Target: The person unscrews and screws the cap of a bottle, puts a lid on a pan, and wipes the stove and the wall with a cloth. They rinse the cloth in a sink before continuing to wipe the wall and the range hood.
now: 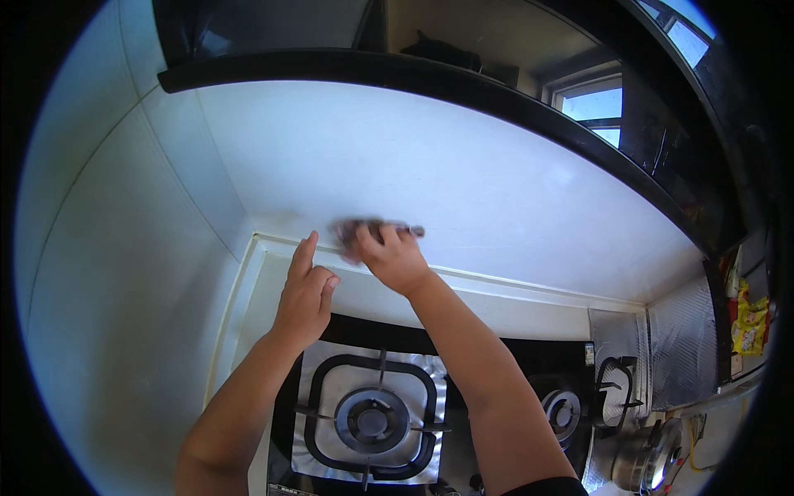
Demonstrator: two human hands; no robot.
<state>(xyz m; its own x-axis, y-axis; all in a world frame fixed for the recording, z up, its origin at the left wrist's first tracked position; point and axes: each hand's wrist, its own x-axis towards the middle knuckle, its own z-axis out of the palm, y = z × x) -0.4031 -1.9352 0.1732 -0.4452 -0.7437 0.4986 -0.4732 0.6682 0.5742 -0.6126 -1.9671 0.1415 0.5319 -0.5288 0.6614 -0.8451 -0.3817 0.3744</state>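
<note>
Behind the gas stove (pixel 368 332), the right hand (pixel 394 259) grips a blurred, cloth-like item (pixel 351 234) by the white wall (pixel 471 178), the left hand (pixel 306 298) nearby, index finger and thumb apart.

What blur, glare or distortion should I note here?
Head view: the dark thing in the right hand is smeared beyond identifying; pale sheen lies on the wall; fisheye bows the cabinet edge; the picture's corners go black.
</note>
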